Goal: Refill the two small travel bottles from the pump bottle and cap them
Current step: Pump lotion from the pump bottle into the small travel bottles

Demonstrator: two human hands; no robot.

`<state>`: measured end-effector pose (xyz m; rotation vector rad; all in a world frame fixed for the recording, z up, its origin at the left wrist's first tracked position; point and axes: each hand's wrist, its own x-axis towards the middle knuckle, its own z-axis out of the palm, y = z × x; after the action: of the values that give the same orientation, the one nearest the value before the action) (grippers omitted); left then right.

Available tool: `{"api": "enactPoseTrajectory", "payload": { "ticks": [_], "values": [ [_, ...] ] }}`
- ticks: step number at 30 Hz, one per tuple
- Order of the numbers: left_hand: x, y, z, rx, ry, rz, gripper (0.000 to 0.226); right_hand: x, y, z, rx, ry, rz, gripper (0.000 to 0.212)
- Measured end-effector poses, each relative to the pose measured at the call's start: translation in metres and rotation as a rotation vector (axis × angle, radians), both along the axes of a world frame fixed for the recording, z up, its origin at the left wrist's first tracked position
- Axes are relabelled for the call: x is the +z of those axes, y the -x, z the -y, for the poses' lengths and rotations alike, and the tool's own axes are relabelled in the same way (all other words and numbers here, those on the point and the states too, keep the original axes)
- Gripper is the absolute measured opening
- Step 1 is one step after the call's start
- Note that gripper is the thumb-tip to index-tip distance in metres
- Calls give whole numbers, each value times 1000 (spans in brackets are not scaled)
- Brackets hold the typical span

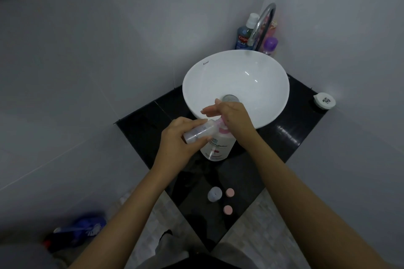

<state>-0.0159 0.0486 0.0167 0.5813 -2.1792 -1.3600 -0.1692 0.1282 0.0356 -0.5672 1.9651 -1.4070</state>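
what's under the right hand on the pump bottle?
The right hand presses the pink pump head of the pump bottle. The left hand holds a travel bottle at it. The nozzle tip is covered.

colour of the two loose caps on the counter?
Both caps are pink, seen in the head view, on the black counter.

Your left hand (179, 137) and right hand (235, 119) are bare. Both forearms show no sleeves. No rings or watch appear.
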Motion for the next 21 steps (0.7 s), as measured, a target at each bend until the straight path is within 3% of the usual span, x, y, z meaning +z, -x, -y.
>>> {"api": "enactPoseTrajectory", "payload": {
  "ticks": [4,8,12,18,21],
  "values": [
    [-6,1,0,2,4,41,41,-6,-5,0,-47,-27,-22,38],
    [-2,2,2,-5,-56,-28,40,4,1,6,-62,-38,41,31],
    [1,5,7,-5,-67,-55,39,11,10,16,-97,-70,216,25],
    [-10,2,7,-7,-62,-3,39,-14,-3,7,-155,-27,49,36],
    [-12,1,5,3,-81,-15,39,-10,-2,9,-177,-42,32,31]
  ]
}}
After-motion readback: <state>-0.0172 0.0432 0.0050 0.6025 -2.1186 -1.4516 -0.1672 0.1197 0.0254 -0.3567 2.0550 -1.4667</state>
